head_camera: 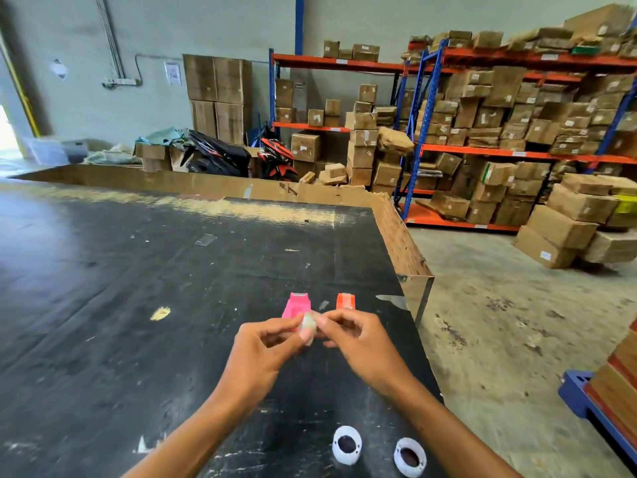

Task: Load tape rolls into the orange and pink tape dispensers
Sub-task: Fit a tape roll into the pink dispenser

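Note:
A pink tape dispenser [297, 305] and a smaller orange tape dispenser [345, 301] stand side by side on the black table [138, 305], just beyond my hands. My left hand [262, 343] and my right hand [358, 339] meet above the table and pinch a small pale tape roll [307, 326] between their fingertips. The roll partly hides the pink dispenser's near end. Two white tape rolls, one [346, 444] and another [410, 457], lie flat near the table's front edge, between my forearms.
A cardboard rim [400, 232] lines the table's far and right sides. Concrete floor lies to the right. Shelving with many cardboard boxes [499, 132] fills the back right. Two motorbikes [241, 157] stand behind the table. A blue pallet [586, 395] sits at the right.

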### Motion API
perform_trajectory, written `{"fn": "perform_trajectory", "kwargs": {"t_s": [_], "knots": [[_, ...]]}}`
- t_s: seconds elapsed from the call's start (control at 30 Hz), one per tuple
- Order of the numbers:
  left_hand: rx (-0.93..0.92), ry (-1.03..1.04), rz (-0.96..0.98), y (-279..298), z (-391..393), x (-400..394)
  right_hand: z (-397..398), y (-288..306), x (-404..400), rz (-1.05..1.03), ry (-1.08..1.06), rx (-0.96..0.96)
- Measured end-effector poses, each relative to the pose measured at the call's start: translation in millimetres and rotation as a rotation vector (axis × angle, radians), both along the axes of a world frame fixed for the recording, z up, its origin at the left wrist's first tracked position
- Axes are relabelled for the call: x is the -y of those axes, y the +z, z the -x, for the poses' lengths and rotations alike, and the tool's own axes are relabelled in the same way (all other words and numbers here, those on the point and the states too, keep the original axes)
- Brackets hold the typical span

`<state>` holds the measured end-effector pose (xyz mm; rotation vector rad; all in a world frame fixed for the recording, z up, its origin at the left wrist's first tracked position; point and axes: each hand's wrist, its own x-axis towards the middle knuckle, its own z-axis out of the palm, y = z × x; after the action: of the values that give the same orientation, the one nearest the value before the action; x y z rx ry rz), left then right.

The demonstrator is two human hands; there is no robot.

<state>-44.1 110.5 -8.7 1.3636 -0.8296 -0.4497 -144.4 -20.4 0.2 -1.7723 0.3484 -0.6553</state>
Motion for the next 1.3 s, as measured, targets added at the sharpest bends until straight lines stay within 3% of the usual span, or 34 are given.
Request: {"fn": "perform_trajectory", "kwargs": {"t_s": [0.2,0.37,0.53,0.7,0.77,0.9,1.07,1.3], "knots": [[0.189,0.027,-0.009,0.9,-6.8,0.6,-10.1,10.8,7.6,0.16,0.062,-0.075],[0.194,0.11,-0.005,-1.0,-11.3,3.1,-17.2,10.7,6.6,0.063,0.074,-0.056],[0.397,0.209,-0.051,-9.5,-24.6,13.8,-44.4,6.7,6.5,-0.037,0.006,-0.103],[0.312,0.117,-0.122,-15.5,-50.5,28.7,-68.2,6.9,22.1,-0.002,-0.045,-0.209],[0.258,0.082,-0.223,-21.1,-63.8,36.6,-79.5,6.9,32.6,0.095,-0.138,-0.273],[0.317,0.066,-0.453,-34.6,-85.9,50.5,-100.9,6.2,50.2,0.253,-0.202,-0.408],[0.366,-0.016,-0.483,-52.1,-103.4,54.6,-122.8,-11.3,46.7,0.409,-0.175,-0.604],[0.336,-0.017,-0.386,-73.4,-115.4,54.8,-128.4,-26.6,51.3,0.266,-0.185,-0.542]]}}
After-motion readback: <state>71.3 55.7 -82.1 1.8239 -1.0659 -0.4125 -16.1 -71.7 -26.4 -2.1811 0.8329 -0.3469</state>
